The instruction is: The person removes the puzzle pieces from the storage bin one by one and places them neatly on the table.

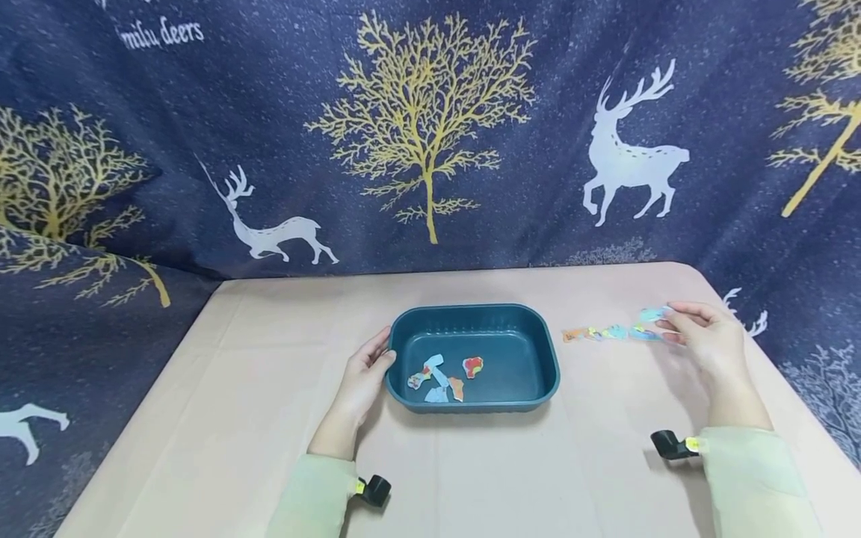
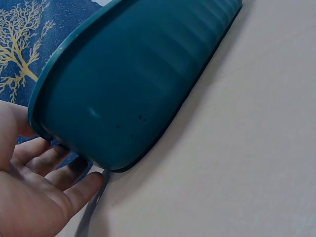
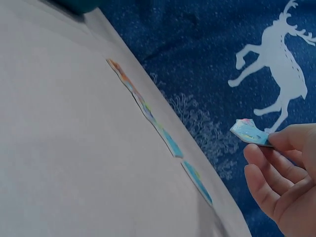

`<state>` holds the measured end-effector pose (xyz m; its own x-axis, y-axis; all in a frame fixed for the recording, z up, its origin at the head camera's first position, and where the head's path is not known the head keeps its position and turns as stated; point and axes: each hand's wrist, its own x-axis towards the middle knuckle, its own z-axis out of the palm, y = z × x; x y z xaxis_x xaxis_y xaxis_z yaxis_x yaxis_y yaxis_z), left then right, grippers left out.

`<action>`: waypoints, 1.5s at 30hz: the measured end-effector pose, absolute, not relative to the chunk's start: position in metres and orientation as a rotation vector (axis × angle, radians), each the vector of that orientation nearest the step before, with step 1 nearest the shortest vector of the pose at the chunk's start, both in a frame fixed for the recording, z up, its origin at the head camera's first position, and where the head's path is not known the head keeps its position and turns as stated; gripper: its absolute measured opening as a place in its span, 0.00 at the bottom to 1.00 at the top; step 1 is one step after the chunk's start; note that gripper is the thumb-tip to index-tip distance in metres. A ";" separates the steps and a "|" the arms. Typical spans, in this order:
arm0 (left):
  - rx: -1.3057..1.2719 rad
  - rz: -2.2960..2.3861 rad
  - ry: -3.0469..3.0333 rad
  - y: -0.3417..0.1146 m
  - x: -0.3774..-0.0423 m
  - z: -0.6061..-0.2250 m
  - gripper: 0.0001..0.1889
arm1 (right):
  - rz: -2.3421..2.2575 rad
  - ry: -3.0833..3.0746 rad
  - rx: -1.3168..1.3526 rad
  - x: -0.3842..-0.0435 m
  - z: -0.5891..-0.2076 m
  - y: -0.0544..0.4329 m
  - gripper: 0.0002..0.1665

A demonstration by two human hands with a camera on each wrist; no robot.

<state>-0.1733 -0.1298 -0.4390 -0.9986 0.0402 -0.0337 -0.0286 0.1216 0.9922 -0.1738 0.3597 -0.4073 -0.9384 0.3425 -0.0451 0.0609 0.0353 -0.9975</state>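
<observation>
My left hand [image 1: 363, 377] grips the left end of a dark teal plastic tub [image 1: 504, 355], thumb at the rim. Within the tub lie several puzzle pieces: a red one [image 1: 474, 366] apart from a cluster of light-blue [image 1: 438, 376] and orange ones [image 1: 457, 388]. At the right, my right hand [image 1: 716, 344] pinches a light-blue puzzle piece [image 3: 249, 133] between thumb and fingers, raised above the table. Below it on the table runs a strip of joined puzzle pieces [image 3: 143, 106], orange to blue. A blue piece [image 3: 197, 181] lies just past the strip's blue end, with a small gap between.
A beige-covered table [image 1: 471, 471] carries everything. Behind it hangs a dark blue cloth [image 1: 457, 269] printed with deer and yellow trees. Black wrist devices [image 1: 375, 491] sit on both sleeves [image 1: 760, 478].
</observation>
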 end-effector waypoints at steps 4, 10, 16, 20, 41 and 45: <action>-0.003 2.041 2.318 -0.130 -0.173 -0.438 0.25 | 2.033 -2.075 -0.482 -0.174 -0.411 0.368 0.07; -0.022 2.039 2.317 -0.130 -0.173 -0.438 0.25 | 2.048 -2.067 -0.592 -0.173 -0.415 0.376 0.10; -0.003 2.047 2.309 -0.129 -0.173 -0.438 0.26 | 2.016 -2.073 -0.699 -0.171 -0.419 0.382 0.14; 0.001 2.052 2.302 -0.130 -0.173 -0.438 0.26 | 1.998 -2.068 -0.768 -0.170 -0.419 0.384 0.15; 0.001 2.055 2.303 -0.129 -0.172 -0.437 0.26 | 1.841 -2.189 -0.889 -0.177 -0.430 0.383 0.16; 0.002 2.055 2.303 -0.129 -0.172 -0.437 0.26 | 1.770 -2.277 -0.874 -0.177 -0.431 0.381 0.19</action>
